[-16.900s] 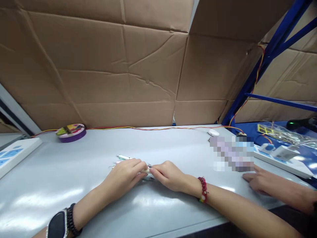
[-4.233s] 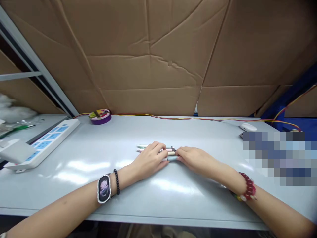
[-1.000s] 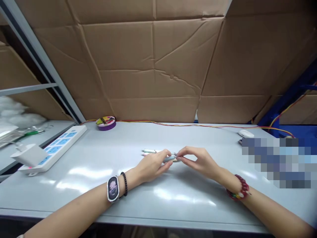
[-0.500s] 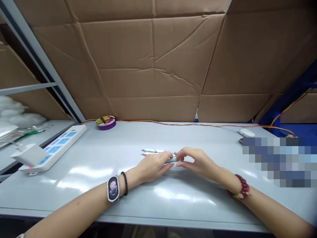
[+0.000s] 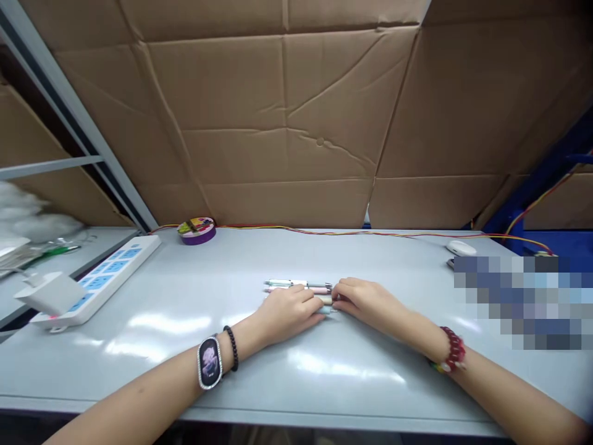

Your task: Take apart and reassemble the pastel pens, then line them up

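Several slim pens lie side by side on the table, pointing left to right. A white-and-green pen is farthest back, with a pink pen in front of it. Closer to me come a cream pen and a light blue pen. My left hand is closed over the row, hiding the middle and left of the nearer pens, its thumb along the light blue one. At the right ends, my right hand has its fingertips pinched together at the cream pen's tip, which they cover.
A white power strip with a plugged-in charger lies at the left. Near the cardboard wall sit a round purple tin and a thin cable. A white mouse-like object and a blurred-out area are at the right.
The light blue pen has come down beside the others, nearer to me. My right fingers have closed from an open curve to a pinch at the pen ends; more pens show between my hands.
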{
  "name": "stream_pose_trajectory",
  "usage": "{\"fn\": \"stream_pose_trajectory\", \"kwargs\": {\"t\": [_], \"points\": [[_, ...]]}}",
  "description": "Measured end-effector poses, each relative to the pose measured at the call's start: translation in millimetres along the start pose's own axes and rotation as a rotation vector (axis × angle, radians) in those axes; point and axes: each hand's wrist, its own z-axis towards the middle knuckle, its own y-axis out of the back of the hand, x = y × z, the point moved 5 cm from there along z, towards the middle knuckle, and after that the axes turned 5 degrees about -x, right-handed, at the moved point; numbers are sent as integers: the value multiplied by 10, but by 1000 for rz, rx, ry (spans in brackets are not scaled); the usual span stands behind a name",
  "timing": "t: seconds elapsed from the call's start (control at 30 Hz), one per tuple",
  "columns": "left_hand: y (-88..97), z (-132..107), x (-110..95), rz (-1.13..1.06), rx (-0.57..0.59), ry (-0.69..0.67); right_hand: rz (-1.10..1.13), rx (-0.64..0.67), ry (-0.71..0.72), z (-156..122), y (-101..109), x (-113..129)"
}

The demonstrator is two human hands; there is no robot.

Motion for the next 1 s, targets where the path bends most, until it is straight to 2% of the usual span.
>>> {"fn": "stream_pose_trajectory", "kwargs": {"t": [0.13, 0.3, 0.47, 0.63, 0.87, 1.0], "points": [[51, 5, 17, -14, -27, 40, 37, -47, -25, 2, 52, 28], [108, 24, 118, 25, -108, 167, 105, -154, -68, -2, 161, 43], [43, 20, 197, 13, -75, 244, 72, -203, -38, 3, 182, 64], [66, 5, 200, -88, -142, 272, 90, -298, 1, 13, 220, 59], [55, -14, 198, -198, -23, 371, 151, -405, 91, 1, 234, 79], [42, -25, 198, -248, 31, 449, 229, -424, 144, -20, 258, 108]]}}
